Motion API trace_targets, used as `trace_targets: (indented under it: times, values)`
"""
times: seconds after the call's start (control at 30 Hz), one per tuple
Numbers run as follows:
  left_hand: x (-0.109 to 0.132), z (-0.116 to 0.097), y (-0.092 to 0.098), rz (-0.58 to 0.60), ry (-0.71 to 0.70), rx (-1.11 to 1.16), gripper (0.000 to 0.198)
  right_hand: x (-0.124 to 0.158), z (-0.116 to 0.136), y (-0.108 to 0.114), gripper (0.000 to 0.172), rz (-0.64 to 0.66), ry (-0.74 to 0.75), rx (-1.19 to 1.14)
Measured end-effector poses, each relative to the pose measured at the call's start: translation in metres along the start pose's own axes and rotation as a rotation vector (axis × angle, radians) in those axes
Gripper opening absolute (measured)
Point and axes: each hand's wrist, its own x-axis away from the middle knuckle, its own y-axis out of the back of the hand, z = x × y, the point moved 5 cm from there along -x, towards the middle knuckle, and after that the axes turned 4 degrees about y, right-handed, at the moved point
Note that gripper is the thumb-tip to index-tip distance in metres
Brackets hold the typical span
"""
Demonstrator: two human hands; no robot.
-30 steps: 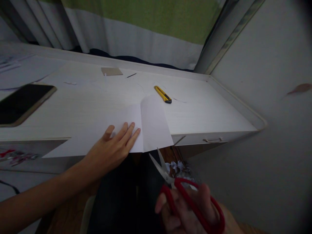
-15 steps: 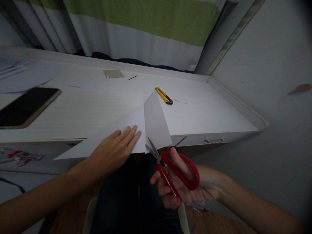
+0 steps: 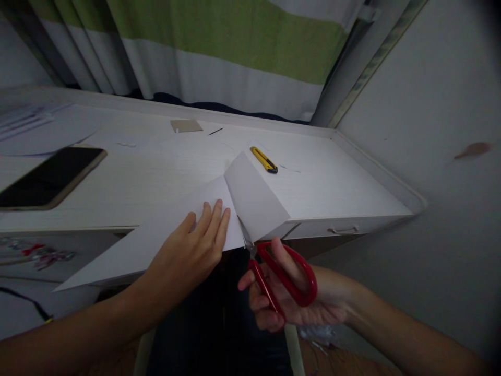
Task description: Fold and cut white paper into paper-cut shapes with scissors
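Note:
My left hand (image 3: 199, 235) lies flat on a folded sheet of white paper (image 3: 129, 253), fingers stretched out, pressing it at the desk's front edge. The paper's right flap (image 3: 256, 201) is raised along a crease. My right hand (image 3: 282, 287) grips red-handled scissors (image 3: 287, 274), thumb in one loop and fingers in the other. Their blades, partly hidden by the paper, reach in at the near end of the crease. A yellow utility knife (image 3: 263, 159) lies on the desk just beyond the flap.
On the white desk (image 3: 344, 190) a dark-screened tablet or phone (image 3: 50, 177) lies at left, near paper sheets (image 3: 39, 128). A beige card (image 3: 187, 126) and a thin dark stick (image 3: 215, 131) lie at the back. A drawer handle (image 3: 343, 230) juts from the front; a wall stands at right.
The scissors have moved slightly left and up, their blades now between the paper's layers at the crease. The raised flap has leaned to the right, and the sheet's left corner sits lower.

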Motion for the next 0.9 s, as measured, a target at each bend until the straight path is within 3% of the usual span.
trace_targets:
  times: [0.2,0.63,0.83,0.9]
  values:
    - [0.002,-0.005,0.011,0.008,0.010,-0.086,0.044,-0.005,-0.002,-0.005,0.061,0.028,0.065,-0.005]
    - [0.006,-0.010,0.008,0.013,-0.007,-0.127,0.043,-0.006,-0.015,0.006,0.058,0.068,0.145,0.020]
    - [0.009,-0.007,0.001,0.027,-0.005,-0.140,0.043,0.031,-0.048,0.025,0.058,-0.003,0.168,0.076]
    - [0.011,-0.006,-0.001,0.025,-0.001,-0.138,0.042,0.051,-0.052,0.030,0.047,-0.109,0.285,0.050]
